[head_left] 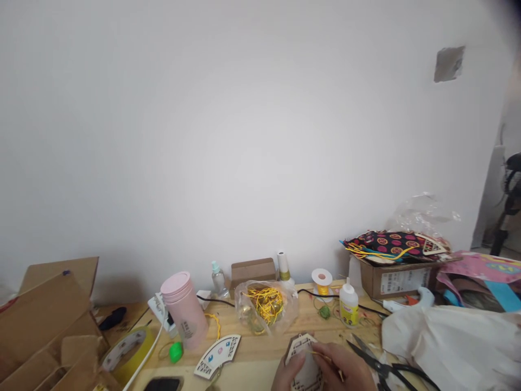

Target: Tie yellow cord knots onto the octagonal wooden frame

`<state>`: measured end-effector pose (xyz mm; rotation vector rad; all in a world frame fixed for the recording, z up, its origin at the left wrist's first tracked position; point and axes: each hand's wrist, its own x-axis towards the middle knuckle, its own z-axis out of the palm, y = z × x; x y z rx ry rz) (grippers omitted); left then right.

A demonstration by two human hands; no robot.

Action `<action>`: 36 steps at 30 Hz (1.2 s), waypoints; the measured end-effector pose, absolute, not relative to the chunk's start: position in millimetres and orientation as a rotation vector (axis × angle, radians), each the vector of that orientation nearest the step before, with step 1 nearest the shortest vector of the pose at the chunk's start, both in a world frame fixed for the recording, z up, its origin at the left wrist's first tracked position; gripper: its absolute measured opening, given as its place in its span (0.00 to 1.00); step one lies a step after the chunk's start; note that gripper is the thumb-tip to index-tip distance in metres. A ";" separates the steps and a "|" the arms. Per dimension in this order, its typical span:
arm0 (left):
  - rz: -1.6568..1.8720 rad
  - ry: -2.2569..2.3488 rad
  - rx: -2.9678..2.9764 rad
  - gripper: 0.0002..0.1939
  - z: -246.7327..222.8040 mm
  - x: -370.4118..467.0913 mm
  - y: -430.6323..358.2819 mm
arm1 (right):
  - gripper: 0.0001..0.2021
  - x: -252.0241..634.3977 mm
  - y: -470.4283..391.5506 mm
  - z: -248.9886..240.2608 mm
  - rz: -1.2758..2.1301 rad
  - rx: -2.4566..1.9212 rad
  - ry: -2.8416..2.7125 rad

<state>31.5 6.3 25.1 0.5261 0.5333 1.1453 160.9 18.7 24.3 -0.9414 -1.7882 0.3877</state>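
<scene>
At the bottom edge of the head view, my left hand (285, 373) is closed round a pale wooden plaque (302, 345) with cut-out lattice corners, its thumb lying on the face. My right hand (345, 368) is beside it, fingers pinched together on a thin yellow cord (315, 354) that crosses the plaque. The lower part of the plaque and parts of both hands are cut off by the frame. A fan-shaped wooden piece (217, 355) with coloured dots lies on the table to the left. Black-handled scissors (382, 368) rest open just right of my right hand.
A plastic bag (246, 304) of yellow cords, a glue bottle (349, 307) and a thread spool (321, 279) stand behind my hands. Leftward are a pink tumbler (185, 312), yellow tape (128, 353), a phone (163, 384) and a cardboard box (52, 315). White cloth (451, 342) lies at right.
</scene>
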 end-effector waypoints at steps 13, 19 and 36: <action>1.189 0.629 0.648 0.22 20.9 33.9 9.2 | 0.10 166.6 16.7 33.9 0.333 -0.926 -1.681; 1.257 0.615 0.896 0.18 23.5 40.4 10.8 | 0.07 165.3 16.5 38.6 0.241 -0.863 -1.676; 1.284 0.815 0.992 0.21 -0.8 37.1 14.6 | 0.07 165.5 15.4 39.6 0.213 -0.897 -1.726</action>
